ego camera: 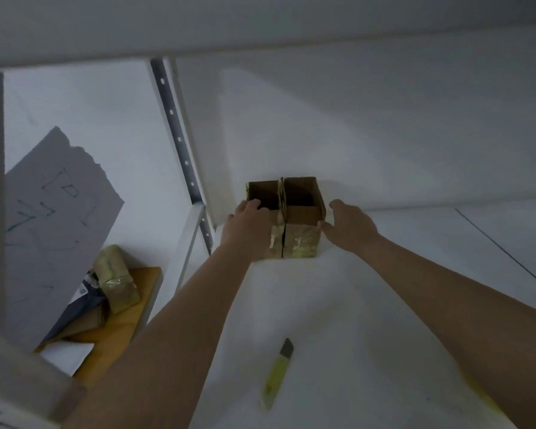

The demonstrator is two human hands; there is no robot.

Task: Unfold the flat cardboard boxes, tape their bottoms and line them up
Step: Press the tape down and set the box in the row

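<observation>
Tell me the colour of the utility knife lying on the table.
Yellow handle, grey tip: utility knife, head view.

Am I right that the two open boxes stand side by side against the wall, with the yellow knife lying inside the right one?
Not quite. The head view shows the knife lying on the table, nearer than the boxes, not inside one. The rest holds.

- The grey sheet leaning at the left, beyond the bench's left edge, carries dark handwritten strokes; they look like characters but are too blurred to read.
- The boxes' taped fronts, the yellow cutter and the small packet at lower left show no print that can be read.
</observation>
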